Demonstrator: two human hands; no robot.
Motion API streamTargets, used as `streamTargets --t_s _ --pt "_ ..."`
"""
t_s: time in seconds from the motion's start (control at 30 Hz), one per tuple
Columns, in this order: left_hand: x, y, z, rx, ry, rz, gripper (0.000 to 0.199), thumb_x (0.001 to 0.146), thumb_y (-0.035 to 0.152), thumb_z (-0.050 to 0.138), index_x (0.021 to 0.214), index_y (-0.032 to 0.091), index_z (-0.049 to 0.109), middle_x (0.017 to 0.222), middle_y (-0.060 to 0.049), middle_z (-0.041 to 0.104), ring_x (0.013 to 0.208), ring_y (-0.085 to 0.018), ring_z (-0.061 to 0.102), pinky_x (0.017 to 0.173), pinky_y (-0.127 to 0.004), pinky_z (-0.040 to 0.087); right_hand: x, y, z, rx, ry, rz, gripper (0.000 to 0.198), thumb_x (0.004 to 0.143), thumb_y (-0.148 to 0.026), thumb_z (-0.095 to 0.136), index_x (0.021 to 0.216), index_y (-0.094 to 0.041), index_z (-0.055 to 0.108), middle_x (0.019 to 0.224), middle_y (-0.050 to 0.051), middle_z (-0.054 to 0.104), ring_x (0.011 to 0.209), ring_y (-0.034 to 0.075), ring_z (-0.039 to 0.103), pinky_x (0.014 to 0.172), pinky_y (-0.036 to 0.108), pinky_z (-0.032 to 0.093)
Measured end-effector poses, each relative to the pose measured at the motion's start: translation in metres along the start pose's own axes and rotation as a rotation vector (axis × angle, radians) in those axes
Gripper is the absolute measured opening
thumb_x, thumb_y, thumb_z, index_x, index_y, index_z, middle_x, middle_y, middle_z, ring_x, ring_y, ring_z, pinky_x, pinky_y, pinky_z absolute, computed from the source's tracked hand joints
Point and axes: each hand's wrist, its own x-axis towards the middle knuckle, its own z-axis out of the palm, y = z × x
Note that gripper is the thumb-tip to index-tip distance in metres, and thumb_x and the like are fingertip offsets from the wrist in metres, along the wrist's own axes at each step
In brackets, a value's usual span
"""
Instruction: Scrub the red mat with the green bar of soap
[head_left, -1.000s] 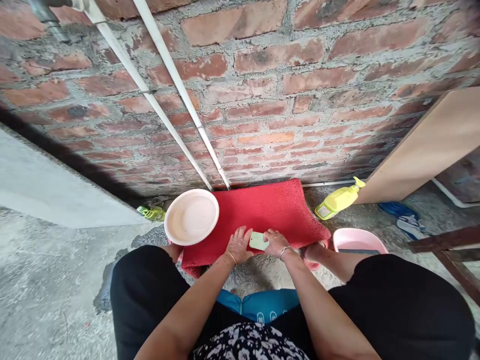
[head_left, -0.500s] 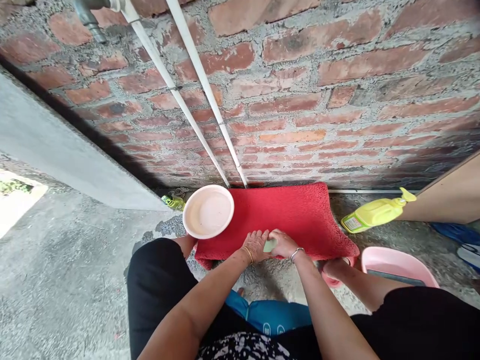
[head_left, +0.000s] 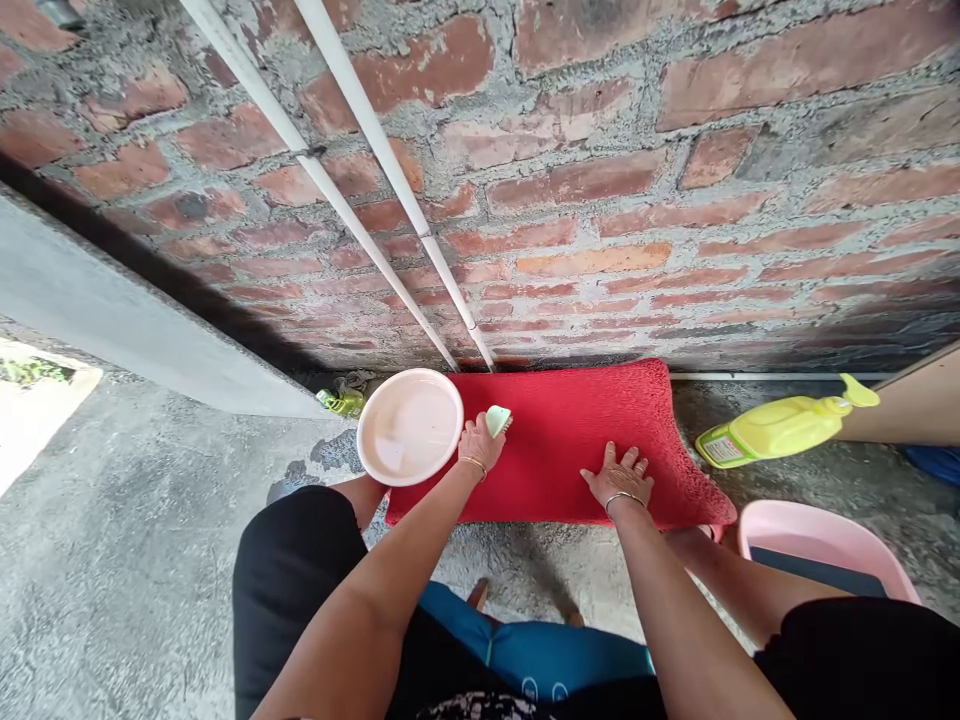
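While the left hand [head_left: 480, 448] grips a pale-green brush [head_left: 496, 419] at nine o'clock of the red mat [head_left: 559, 425], contact with it unclear, the right hand [head_left: 622, 478] rests spread, palm down, at four o'clock. Pale basin [head_left: 411, 428]: farther out at nine, just beside the left hand. Yellow pump bottle [head_left: 780, 428]: three o'clock, past the mat's edge. Pink tub [head_left: 825, 522]: toward four.

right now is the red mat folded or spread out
Spread out: the red mat shows as one broad sheet beneath the right hand.

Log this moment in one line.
left hand: holds pale green brush | right hand: spread on red mat | pale basin: beside left hand
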Motion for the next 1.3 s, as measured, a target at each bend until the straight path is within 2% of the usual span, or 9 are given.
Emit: streamTargets --t_s 0.17,0.43,0.57,0.67,0.8,0.93,1.13,1.23,1.3 --pt "0.026 0.021 -0.008 -0.036 0.034 0.018 0.069 0.086 0.040 0.054 0.149 0.030 0.028 0.129 -0.014 0.050 0.118 -0.029 0.052 0.095 -0.041 0.042 0.007 0.000 -0.003 -0.097 -0.052 -0.057 0.095 0.083 -0.062 0.056 0.155 -0.015 0.017 0.155 0.030 0.014 0.139 0.047 0.024 0.100 0.060 0.032" --pt "0.075 0.032 0.006 -0.145 0.114 -0.276 0.070 0.091 0.040 0.041 0.152 0.012 0.020 0.132 -0.022 0.050 0.112 -0.031 0.058 0.096 -0.040 0.041 0.001 -0.002 -0.002 -0.168 0.020 -0.079 0.087 0.086 -0.056 0.055 0.154 -0.012 0.022 0.151 0.034 0.020 0.135 0.049 0.030 0.095 0.060 0.035" --pt "0.075 0.056 0.023 -0.157 0.112 -0.357 0.071 0.090 0.041 0.042 0.152 0.014 0.020 0.133 -0.023 0.048 0.113 -0.033 0.055 0.090 -0.042 0.045 0.001 -0.002 -0.003 -0.183 0.028 -0.093 0.090 0.085 -0.059 0.055 0.153 -0.011 0.023 0.150 0.034 0.022 0.134 0.050 0.031 0.094 0.061 0.036" --pt "0.055 0.090 0.045 -0.111 0.097 -0.237 0.081 0.085 0.044 0.050 0.154 0.018 0.016 0.133 -0.022 0.045 0.115 -0.034 0.051 0.086 -0.041 0.048 0.003 -0.002 -0.003 -0.186 0.028 -0.095 0.093 0.082 -0.062 0.057 0.153 -0.012 0.024 0.150 0.034 0.023 0.133 0.050 0.031 0.093 0.064 0.034" --pt "0.029 0.124 0.065 -0.062 -0.038 0.113 0.084 0.083 0.049 0.054 0.155 0.025 0.016 0.135 -0.018 0.044 0.116 -0.031 0.049 0.090 -0.040 0.047 0.003 -0.002 -0.003 -0.175 0.022 -0.079 0.091 0.083 -0.061 0.056 0.153 -0.012 0.024 0.150 0.034 0.023 0.133 0.050 0.031 0.093 0.063 0.035" --pt "0.037 0.109 0.053 -0.073 -0.036 0.170 0.081 0.086 0.056 0.049 0.154 0.027 0.018 0.137 -0.017 0.043 0.117 -0.032 0.048 0.094 -0.042 0.044 0.001 -0.002 -0.005 -0.153 0.025 -0.085 0.089 0.084 -0.059 0.057 0.153 -0.011 0.025 0.150 0.034 0.022 0.134 0.050 0.031 0.094 0.060 0.035" --pt "0.093 0.046 0.012 -0.185 0.118 -0.265 0.076 0.090 0.054 0.045 0.153 0.019 0.021 0.133 -0.021 0.046 0.114 -0.033 0.052 0.094 -0.042 0.043 -0.001 -0.003 -0.006 -0.194 0.027 -0.092 0.084 0.087 -0.054 0.054 0.152 -0.009 0.025 0.149 0.036 0.023 0.133 0.051 0.032 0.093 0.058 0.037" --pt "0.105 0.046 0.012 -0.194 0.133 -0.345 0.075 0.090 0.051 0.046 0.152 0.017 0.022 0.135 -0.022 0.044 0.115 -0.034 0.052 0.093 -0.041 0.043 0.001 -0.003 -0.005 -0.209 0.015 -0.089 0.086 0.087 -0.057 0.053 0.153 -0.010 0.023 0.149 0.035 0.023 0.133 0.051 0.032 0.093 0.061 0.036" --pt "0.099 0.062 0.021 -0.159 0.127 -0.300 0.077 0.089 0.049 0.049 0.153 0.017 0.021 0.135 -0.022 0.043 0.115 -0.033 0.051 0.091 -0.040 0.045 0.001 -0.003 -0.004 -0.214 0.019 -0.087 0.085 0.087 -0.056 0.052 0.153 -0.010 0.023 0.149 0.035 0.023 0.133 0.050 0.032 0.093 0.061 0.036"
